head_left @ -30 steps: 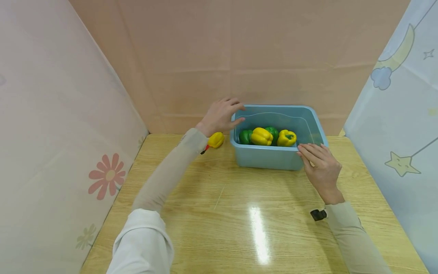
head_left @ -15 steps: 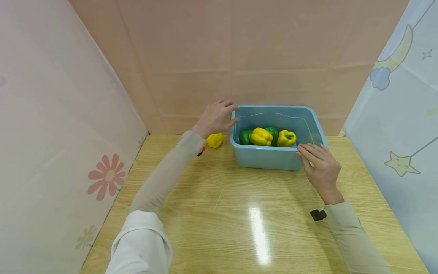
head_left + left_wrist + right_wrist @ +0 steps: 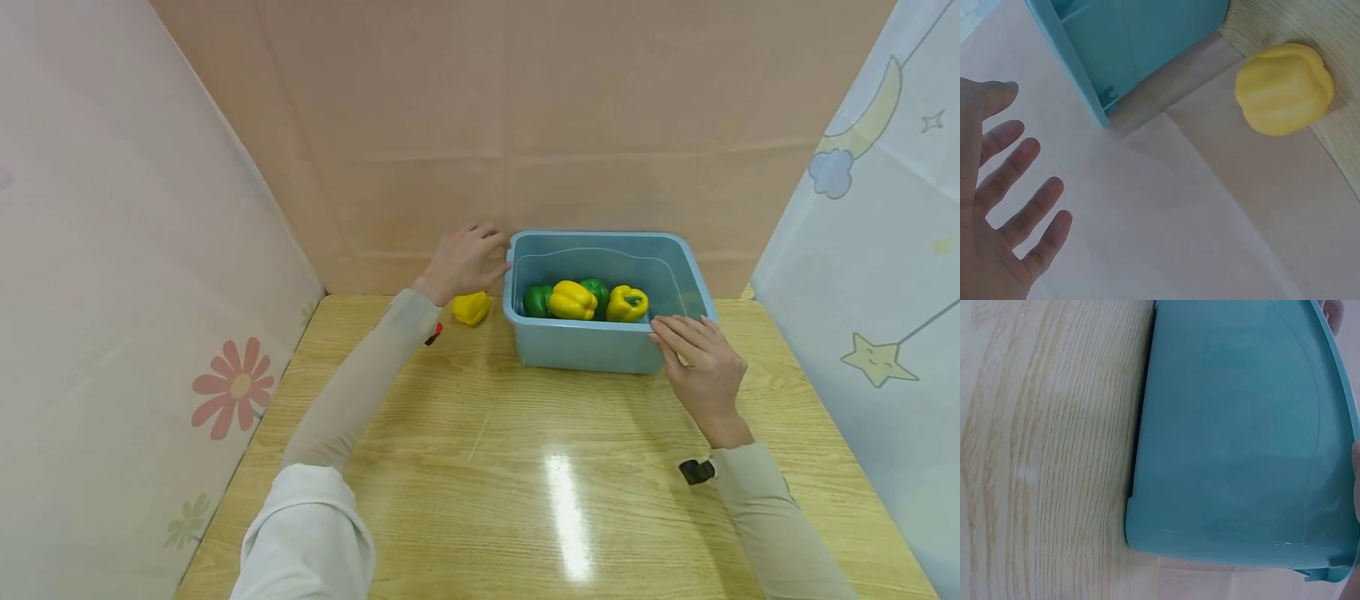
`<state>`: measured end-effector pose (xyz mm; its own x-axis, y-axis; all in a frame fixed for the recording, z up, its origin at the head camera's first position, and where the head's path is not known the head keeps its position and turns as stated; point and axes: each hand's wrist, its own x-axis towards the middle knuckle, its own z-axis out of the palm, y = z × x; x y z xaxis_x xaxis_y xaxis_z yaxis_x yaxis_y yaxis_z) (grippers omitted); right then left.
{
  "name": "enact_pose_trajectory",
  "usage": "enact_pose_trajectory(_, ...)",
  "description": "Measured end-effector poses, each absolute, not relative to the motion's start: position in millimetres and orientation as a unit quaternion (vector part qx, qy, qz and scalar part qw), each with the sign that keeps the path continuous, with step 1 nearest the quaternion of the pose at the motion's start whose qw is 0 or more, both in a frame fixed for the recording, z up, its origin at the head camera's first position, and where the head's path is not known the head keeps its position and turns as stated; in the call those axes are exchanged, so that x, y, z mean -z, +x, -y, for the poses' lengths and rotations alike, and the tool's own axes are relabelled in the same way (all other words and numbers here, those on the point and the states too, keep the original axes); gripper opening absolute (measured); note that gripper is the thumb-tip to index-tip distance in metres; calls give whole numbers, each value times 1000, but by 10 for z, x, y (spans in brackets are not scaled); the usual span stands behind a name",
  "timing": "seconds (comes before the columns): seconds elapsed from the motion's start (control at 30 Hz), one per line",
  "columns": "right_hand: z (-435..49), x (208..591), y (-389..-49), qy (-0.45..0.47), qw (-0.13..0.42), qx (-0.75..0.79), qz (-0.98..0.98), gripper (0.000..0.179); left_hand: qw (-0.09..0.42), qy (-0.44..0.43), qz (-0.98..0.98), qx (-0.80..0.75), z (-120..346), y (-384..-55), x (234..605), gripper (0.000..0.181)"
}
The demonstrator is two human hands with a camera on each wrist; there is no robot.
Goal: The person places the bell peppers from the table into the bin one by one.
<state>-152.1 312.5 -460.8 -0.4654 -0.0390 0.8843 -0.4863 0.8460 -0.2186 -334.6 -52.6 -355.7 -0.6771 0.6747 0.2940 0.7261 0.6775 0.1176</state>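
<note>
A light blue plastic bin (image 3: 585, 348) stands at the back of the table with yellow bell peppers (image 3: 572, 300) and green bell peppers (image 3: 595, 293) inside. My right hand (image 3: 701, 367) grips its rim at the front right corner, fingers over the edge and thumb on the outside. Just off the left rim hovers my left hand (image 3: 461, 260), palm toward the bin, fingers spread and holding nothing. Below that hand another yellow bell pepper (image 3: 1284, 89) lies on the table beside the bin, partly covered by the wrist in the head view.
The wooden table (image 3: 480, 483) runs up to a peach cloth backdrop (image 3: 420, 108). Patterned pale sheets (image 3: 112, 275) line both sides. A small black and red piece (image 3: 433, 335) shows at the left cuff, and a black one (image 3: 697, 472) at the right.
My left hand has drifted left and slightly down, its fingertips leaving the bin's left rim. More of the outside yellow bell pepper shows. The right hand keeps its place on the rim.
</note>
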Motion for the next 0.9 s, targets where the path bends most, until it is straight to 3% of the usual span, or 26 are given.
enact_pose_trajectory(0.9, -3148, 4626, -1543, 161, 493, -225, 825, 42, 127, -364, 915, 120, 640, -3372, 3898, 41)
